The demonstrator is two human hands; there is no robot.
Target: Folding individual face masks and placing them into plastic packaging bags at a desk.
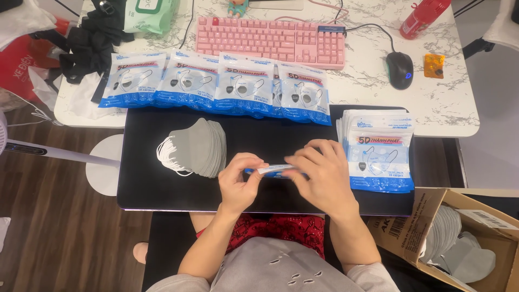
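Beside the stack of grey masks [201, 147], the left hand [238, 181] and right hand [320, 174] pinch a packet [274, 171], best kept level between them.

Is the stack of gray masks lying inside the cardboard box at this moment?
No, the stack of gray masks lies on the black board, left of both hands, while the cardboard box stands at the lower right.

A pink keyboard [270, 40], black mouse [400, 69] and red bottle [423, 17] are seen on the marble table [367, 92].
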